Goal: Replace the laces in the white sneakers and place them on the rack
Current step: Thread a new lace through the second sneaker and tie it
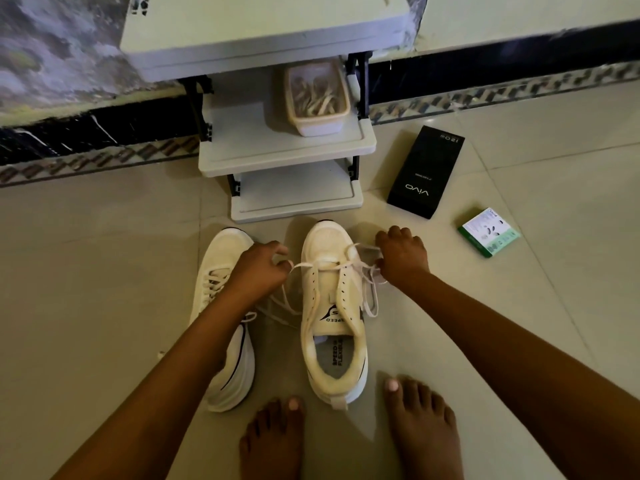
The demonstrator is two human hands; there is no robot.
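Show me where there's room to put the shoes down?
The rack's middle shelf is bare left of the lace tub; the bottom shelf is bare too. Floor left of the left sneaker is open. Between the sneakers it's crowded with hands and laces.

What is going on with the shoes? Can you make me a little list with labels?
left hand: pinches one end of the lace
right hand: pinches the other end
right sneaker: on the floor, laced only near the toe
left sneaker: beside it, laced
rack: just beyond the toes, no shoes on it
tub of laces: on a rack shelf
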